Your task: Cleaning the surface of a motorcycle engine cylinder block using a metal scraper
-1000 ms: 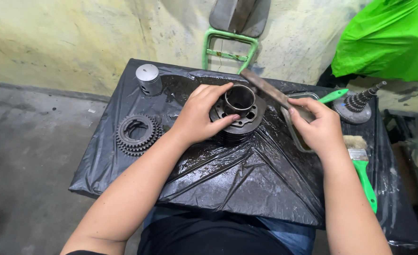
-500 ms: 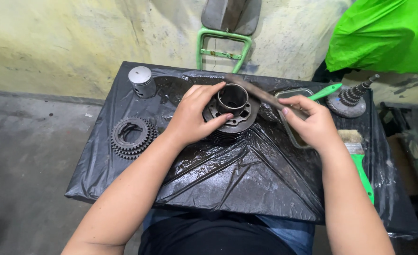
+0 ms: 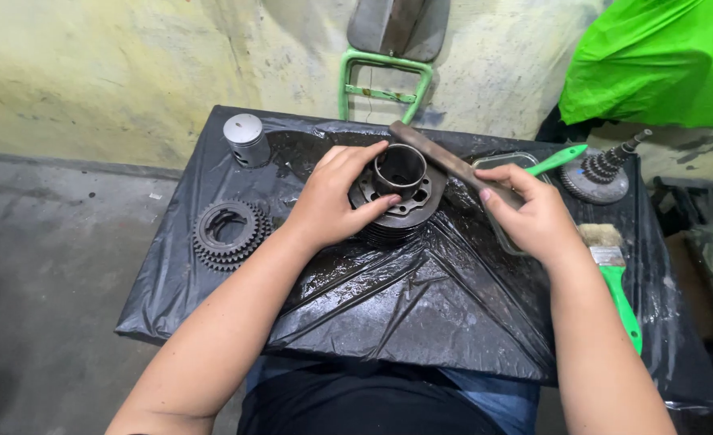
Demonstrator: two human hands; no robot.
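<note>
Left hand (image 3: 336, 201) clamps the finned cylinder (image 3: 396, 197) mid-table (image 3: 421, 322) so it can't rotate. Right hand (image 3: 533, 213) grips a flat file (image 3: 441, 161) laid across its top rim. Gear cluster (image 3: 229, 232), piston (image 3: 246, 138), green brush (image 3: 614, 274) parked aside.

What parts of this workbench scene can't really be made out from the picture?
Head view only:
- Lower part of the finned cylinder: hidden by the left hand.
- Handle end of the flat file: covered by the right hand.
- Clear tray: contents hidden behind the right hand.
- Green cover: cut off by the frame's edge.
</note>
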